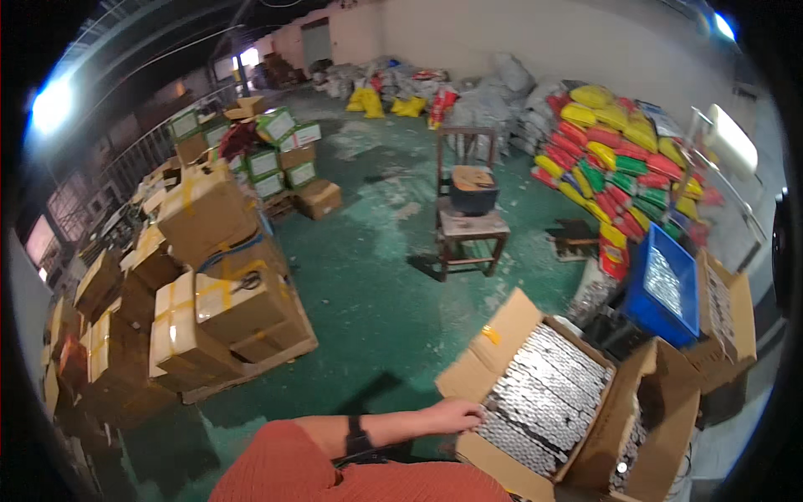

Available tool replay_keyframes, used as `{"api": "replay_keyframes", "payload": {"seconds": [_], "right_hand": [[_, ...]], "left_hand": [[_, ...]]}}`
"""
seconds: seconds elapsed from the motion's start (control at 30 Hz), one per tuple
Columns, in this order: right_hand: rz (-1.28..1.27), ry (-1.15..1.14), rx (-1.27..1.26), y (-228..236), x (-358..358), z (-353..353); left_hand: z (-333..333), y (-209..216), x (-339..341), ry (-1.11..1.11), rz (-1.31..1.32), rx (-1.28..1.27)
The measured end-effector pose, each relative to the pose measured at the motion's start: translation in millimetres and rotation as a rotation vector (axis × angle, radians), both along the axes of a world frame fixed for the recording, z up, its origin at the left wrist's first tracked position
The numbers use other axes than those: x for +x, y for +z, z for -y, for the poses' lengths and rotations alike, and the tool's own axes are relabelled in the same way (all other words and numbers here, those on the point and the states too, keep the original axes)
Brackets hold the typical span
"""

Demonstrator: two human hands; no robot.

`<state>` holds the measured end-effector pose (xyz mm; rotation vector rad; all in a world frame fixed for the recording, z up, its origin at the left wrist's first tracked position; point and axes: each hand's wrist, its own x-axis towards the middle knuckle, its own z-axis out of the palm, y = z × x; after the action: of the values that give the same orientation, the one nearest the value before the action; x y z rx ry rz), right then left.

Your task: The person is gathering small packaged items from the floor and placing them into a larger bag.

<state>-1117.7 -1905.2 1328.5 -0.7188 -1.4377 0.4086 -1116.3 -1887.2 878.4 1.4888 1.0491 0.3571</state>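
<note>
My left hand [456, 416] reaches across from the lower left, a black band round its forearm. Its fingers are curled at the left edge of an open cardboard box [475, 356], beside the metal pieces in it. What they hold, if anything, is too small to make out. Tight rows of small, shiny silver cylinder-like pieces [548, 376] fill this box, whose flaps are folded outward. Close on its right stands a second open cardboard box [669, 389], with a few similar pieces low inside. My right hand is out of sight.
A blue plastic crate [640, 293] of shiny pieces stands behind the boxes at right. Ahead is a wooden chair [473, 224] bearing a dark bin [474, 199]. Taped cartons [238, 309] are stacked on a pallet at left; colourful sacks [619, 159] pile along the right wall.
</note>
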Motion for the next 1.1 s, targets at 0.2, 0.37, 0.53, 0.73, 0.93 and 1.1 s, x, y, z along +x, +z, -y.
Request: {"api": "replay_keyframes", "payload": {"seconds": [0.2,0.37,0.53,0.73,0.93,1.1], "right_hand": [[-0.337,0.123,-0.444,-108,-16,-25],[-0.567,-0.057,-0.803,-342,209,-2],[-0.599,0.164,-0.863,-388,113,-35],[-0.219,0.069,-0.919,-398,48,-52],[0.606,-0.543,-0.415,-397,16,-121],[1.098,-0.498,-0.409,-433,-60,-183]], "left_hand": [[-25,38,-38,0.009,0.495,-0.398],[-1,59,-84,0.159,0.780,-0.563],[15,36,-161,0.439,0.896,-0.613],[-41,35,-281,0.484,0.598,-0.340],[-171,67,-405,0.272,0.078,-0.091],[-284,91,-442,-0.005,-0.147,-0.050]]}}
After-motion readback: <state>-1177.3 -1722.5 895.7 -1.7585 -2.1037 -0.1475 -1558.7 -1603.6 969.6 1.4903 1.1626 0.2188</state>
